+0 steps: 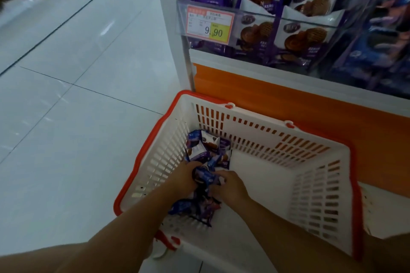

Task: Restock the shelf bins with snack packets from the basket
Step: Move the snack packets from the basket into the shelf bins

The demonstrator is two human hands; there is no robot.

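**Now gathering packets in the basket**

Both hands down inside the basket. Left hand curled around a dark blue packet; its fingers are closed over the near end. Right hand closes on the other end of the same bundle, fingers tucked under so I cannot tell how many packets it actually holds. More snack packets lie loose just beyond the hands against the basket's left wall, and a few more sit beneath the wrists.

White basket with an orange rim stands on the tiled floor, touching the orange base of the shelf unit. Its right half shows bare bottom.

Shelf bins above, clear-fronted, already hold purple-and-white biscuit packs; price tag clipped to the front lip.

Handling, as judged: the packets look light, film-wrapped, slick and crinkly, probably with brittle biscuit inside. Best scooped several at once, held by their flat faces or pinched at the sealed ends, without squeezing the middle. Loose ones may slide out of a bunched grip.
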